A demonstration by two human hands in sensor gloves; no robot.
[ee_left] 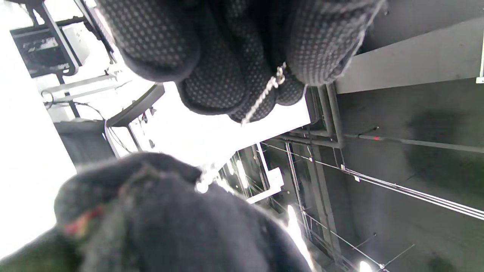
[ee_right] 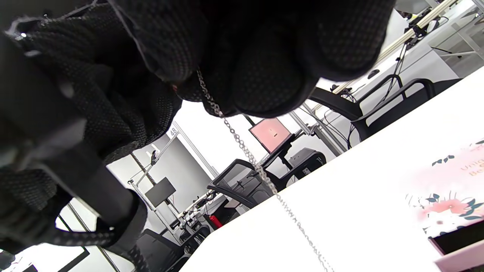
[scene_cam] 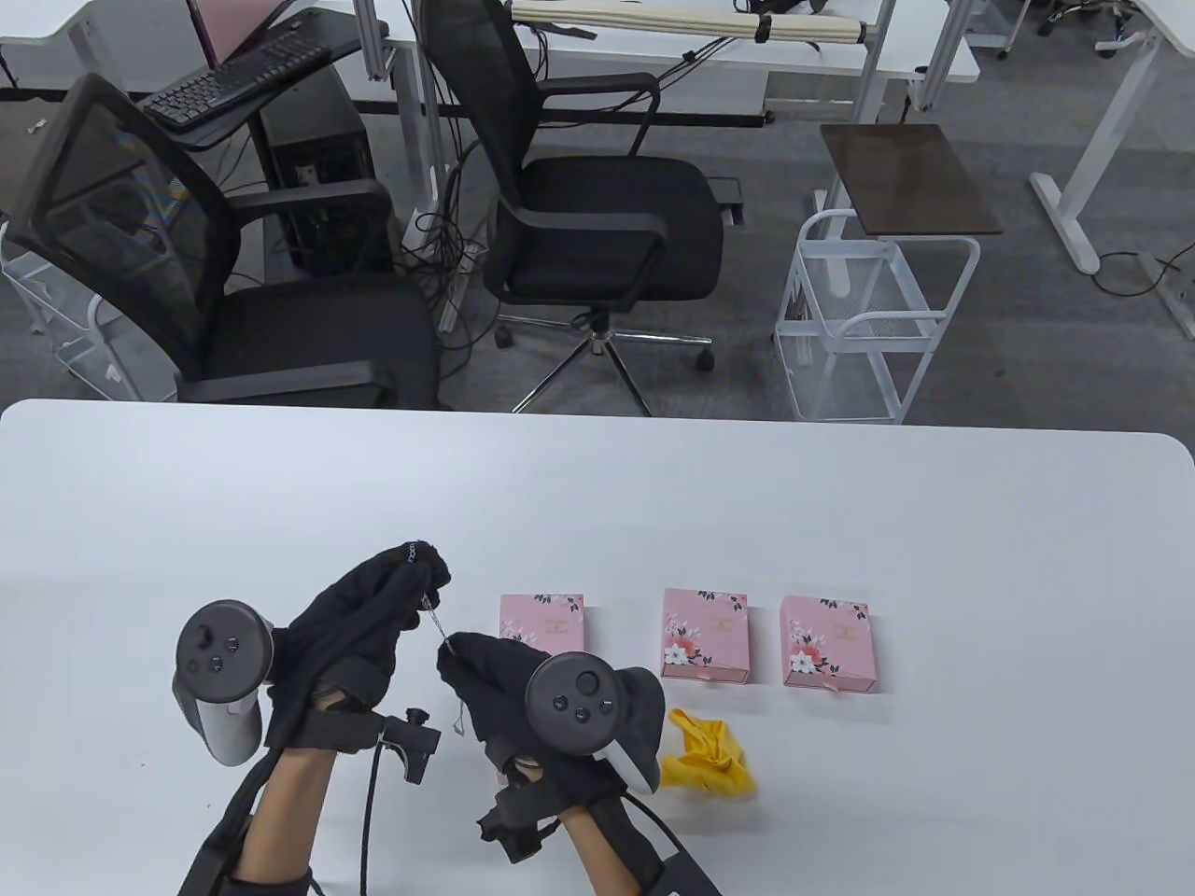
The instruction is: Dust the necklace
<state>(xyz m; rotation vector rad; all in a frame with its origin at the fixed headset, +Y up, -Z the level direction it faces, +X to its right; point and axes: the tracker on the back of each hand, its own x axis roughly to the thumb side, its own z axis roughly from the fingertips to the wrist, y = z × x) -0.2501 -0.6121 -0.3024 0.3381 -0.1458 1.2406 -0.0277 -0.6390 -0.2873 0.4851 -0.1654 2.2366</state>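
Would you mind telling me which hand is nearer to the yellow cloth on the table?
Right. The right hand is raised just left of the yellow cloth, pinching the necklace chain. The left hand holds the chain's other end farther left.

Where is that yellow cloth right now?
In the table view, the crumpled yellow cloth lies on the white table, beside the right hand.

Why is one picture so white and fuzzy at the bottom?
In the left wrist view, bright light behind the left hand washes out the middle, and the right hand, very close to the lens, is blurred. The right wrist view shows the necklace sharply; the table view is evenly lit.
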